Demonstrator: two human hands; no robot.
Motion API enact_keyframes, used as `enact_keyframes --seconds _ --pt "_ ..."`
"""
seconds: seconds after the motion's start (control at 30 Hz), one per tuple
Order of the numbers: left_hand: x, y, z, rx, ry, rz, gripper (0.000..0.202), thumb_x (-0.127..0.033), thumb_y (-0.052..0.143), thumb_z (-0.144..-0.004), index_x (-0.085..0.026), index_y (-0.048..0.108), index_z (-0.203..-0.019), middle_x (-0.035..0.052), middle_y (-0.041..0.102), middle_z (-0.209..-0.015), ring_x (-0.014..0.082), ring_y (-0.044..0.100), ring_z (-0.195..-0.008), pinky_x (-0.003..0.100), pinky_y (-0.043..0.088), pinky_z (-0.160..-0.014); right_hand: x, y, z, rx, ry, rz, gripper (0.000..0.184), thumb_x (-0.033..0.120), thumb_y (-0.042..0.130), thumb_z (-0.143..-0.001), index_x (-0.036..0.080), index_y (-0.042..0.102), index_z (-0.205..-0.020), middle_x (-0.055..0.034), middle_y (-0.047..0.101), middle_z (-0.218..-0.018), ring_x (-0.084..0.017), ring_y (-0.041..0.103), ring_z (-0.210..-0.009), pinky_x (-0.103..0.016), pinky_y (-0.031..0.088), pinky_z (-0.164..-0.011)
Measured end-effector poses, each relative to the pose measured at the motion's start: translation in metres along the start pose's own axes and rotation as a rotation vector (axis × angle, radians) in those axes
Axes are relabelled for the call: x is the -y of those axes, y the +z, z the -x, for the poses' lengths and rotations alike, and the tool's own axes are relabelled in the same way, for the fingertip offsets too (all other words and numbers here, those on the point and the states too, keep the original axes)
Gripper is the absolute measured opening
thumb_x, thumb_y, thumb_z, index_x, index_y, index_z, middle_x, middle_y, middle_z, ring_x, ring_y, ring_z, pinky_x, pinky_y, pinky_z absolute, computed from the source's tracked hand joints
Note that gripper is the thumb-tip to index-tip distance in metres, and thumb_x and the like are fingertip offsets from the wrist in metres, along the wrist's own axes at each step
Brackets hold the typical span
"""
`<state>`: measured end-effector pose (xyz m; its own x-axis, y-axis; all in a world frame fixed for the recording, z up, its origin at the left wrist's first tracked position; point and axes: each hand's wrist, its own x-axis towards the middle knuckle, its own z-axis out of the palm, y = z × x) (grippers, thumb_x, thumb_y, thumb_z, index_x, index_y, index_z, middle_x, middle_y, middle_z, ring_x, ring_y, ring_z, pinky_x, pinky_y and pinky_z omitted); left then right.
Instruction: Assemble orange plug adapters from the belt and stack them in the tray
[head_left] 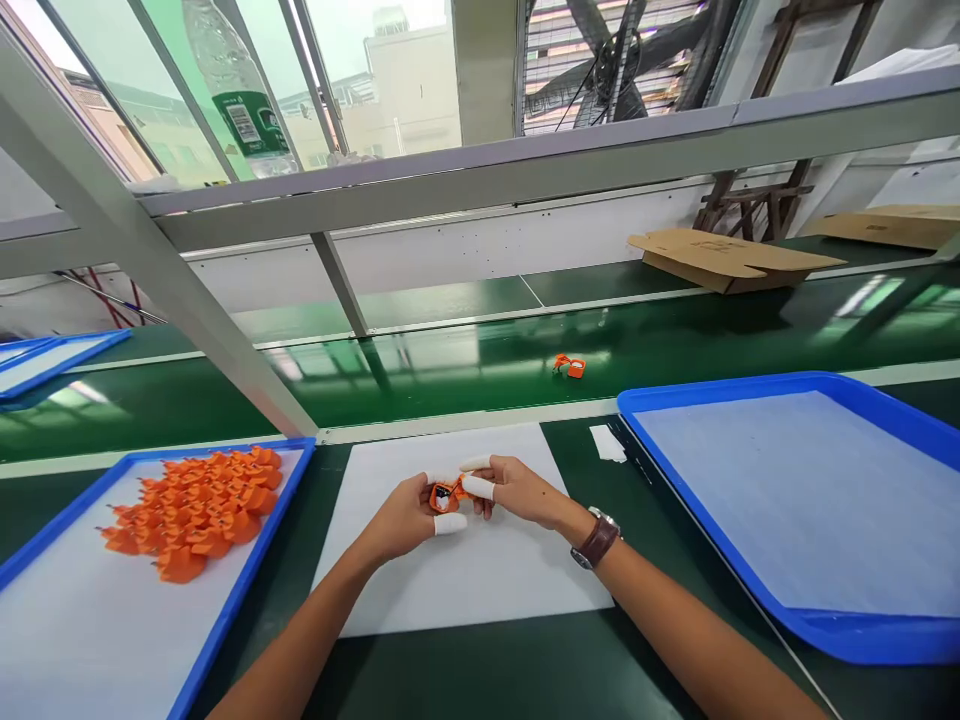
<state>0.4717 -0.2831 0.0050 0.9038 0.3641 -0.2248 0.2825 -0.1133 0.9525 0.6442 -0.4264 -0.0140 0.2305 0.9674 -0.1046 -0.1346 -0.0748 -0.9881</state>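
Note:
Between my two hands, above a white sheet (480, 590), is a small orange plastic part (444, 497) with a dark and white inside. My left hand (409, 518) pinches its left side, with white covers on the thumb and a fingertip. From the right, my right hand (517, 490) grips the part's narrow upper end, its thumb and finger also in white covers. The fingers hide much of the part. A watch with a brown strap sits on my right wrist. Many similar orange parts (199, 505) are heaped in the blue-rimmed tray (251, 560) on the left.
A blue tray (795, 625) lined with white stands at the right. Behind the sheet, one orange piece (570, 366) lies on the green belt (465, 375). Overhead runs a metal frame (480, 180) bearing a plastic bottle (238, 90). An open cardboard box (727, 258) sits at the back right.

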Motion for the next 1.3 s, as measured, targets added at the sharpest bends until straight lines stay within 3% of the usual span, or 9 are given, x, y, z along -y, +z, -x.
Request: enact_keyframes --seconds 0.1,0.17,0.3,0.4,0.5,0.67,0.97,1.13,1.3 --pt "0.000 0.000 0.002 0.027 0.006 0.098 0.044 -0.038 0.079 -0.079 -0.022 0.067 -0.118 0.0083 0.072 -0.119 0.0249 0.067 -0.111 0.039 0.051 -0.102 -0.003 -0.001 0.003 -0.145 -0.044 -0.040 0.055 0.036 0.086 -0.072 0.016 0.065 -0.119 -0.0064 0.072 -0.098 -0.016 0.068 -0.073 -0.031 0.057 -0.067" --pt "0.003 0.001 0.003 0.033 0.019 0.102 0.043 -0.038 0.078 -0.080 -0.023 0.067 -0.119 0.0079 0.072 -0.118 0.0256 0.068 -0.110 0.040 0.052 -0.100 -0.004 0.000 0.007 -0.188 -0.119 0.000 0.051 0.034 0.087 -0.071 0.017 0.068 -0.115 -0.0049 0.071 -0.096 -0.018 0.068 -0.080 -0.034 0.058 -0.075" --pt "0.013 0.004 0.003 0.043 0.114 0.023 0.039 -0.036 0.074 -0.082 -0.026 0.069 -0.119 0.0069 0.068 -0.114 0.0236 0.069 -0.099 0.035 0.057 -0.087 -0.003 0.008 0.016 -0.186 -0.332 0.185 0.033 0.032 0.077 -0.082 0.024 0.070 -0.113 -0.0030 0.066 -0.102 -0.018 0.065 -0.091 -0.035 0.057 -0.084" --pt "0.019 0.009 0.002 -0.032 0.159 0.038 0.036 -0.036 0.071 -0.084 -0.027 0.069 -0.119 0.0065 0.067 -0.114 0.0222 0.068 -0.100 0.036 0.058 -0.090 -0.004 0.014 0.022 -0.206 -0.423 0.317 0.030 0.029 0.068 -0.090 0.027 0.067 -0.120 -0.0043 0.066 -0.104 -0.018 0.064 -0.091 -0.035 0.056 -0.083" --pt "0.025 0.013 0.000 -0.126 0.148 0.103 0.034 -0.031 0.070 -0.085 -0.024 0.067 -0.118 0.0069 0.070 -0.115 0.0233 0.068 -0.107 0.039 0.056 -0.098 -0.010 0.022 0.024 -0.245 -0.405 0.348 0.028 0.027 0.065 -0.091 0.026 0.066 -0.119 -0.0051 0.068 -0.103 -0.018 0.065 -0.088 -0.035 0.057 -0.080" --pt "0.033 0.018 0.001 -0.263 0.142 0.126 0.025 -0.027 0.071 -0.083 -0.021 0.070 -0.107 0.0071 0.073 -0.109 0.0228 0.070 -0.100 0.039 0.059 -0.092 -0.021 0.036 0.023 -0.241 -0.258 0.167 0.018 0.028 0.069 -0.088 0.023 0.066 -0.106 -0.0051 0.069 -0.102 -0.018 0.069 -0.085 -0.033 0.059 -0.073" --pt "0.026 0.019 0.003 -0.223 0.134 0.212 0.029 -0.033 0.071 -0.086 -0.020 0.065 -0.111 0.0107 0.070 -0.125 0.0259 0.067 -0.117 0.045 0.054 -0.105 -0.026 0.036 0.020 -0.346 -0.306 0.174 0.017 0.027 0.068 -0.088 0.022 0.065 -0.104 -0.0065 0.069 -0.101 -0.019 0.069 -0.087 -0.033 0.060 -0.075" --pt "0.026 0.025 0.003 -0.290 0.145 0.211 0.024 -0.032 0.071 -0.085 -0.020 0.066 -0.104 0.0114 0.071 -0.123 0.0268 0.070 -0.111 0.044 0.060 -0.097 -0.028 0.043 0.024 -0.284 -0.378 0.280 0.015 0.024 0.064 -0.090 0.025 0.065 -0.106 -0.0054 0.067 -0.099 -0.018 0.064 -0.083 -0.034 0.057 -0.074" --pt "0.031 0.026 0.004 -0.316 0.152 0.163 0.024 -0.034 0.070 -0.086 -0.021 0.067 -0.106 0.0097 0.071 -0.123 0.0259 0.070 -0.111 0.041 0.060 -0.097 -0.030 0.045 0.023 -0.292 -0.319 0.197 0.017 0.025 0.065 -0.090 0.024 0.065 -0.107 -0.0061 0.069 -0.104 -0.019 0.067 -0.087 -0.034 0.059 -0.076"
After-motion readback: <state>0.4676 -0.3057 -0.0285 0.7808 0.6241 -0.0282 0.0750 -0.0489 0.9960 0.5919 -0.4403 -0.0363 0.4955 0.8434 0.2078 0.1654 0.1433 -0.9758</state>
